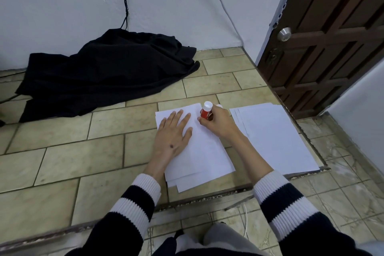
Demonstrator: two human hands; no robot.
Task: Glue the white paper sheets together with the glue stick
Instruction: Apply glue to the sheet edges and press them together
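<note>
Paper sheets: smooth, white, rectangular, loosely stacked; left hand pressed flat on top, fingers straight. Glue stick: red cylinder, white cap, label unreadable, gripped by right hand.

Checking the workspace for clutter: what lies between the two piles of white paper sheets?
In the head view, only bare tiled floor separates the pile under the hands from the right pile.

Red glue stick with white end up, upright on the fanned white sheets — a second white stack at 3 o'clock.
</note>
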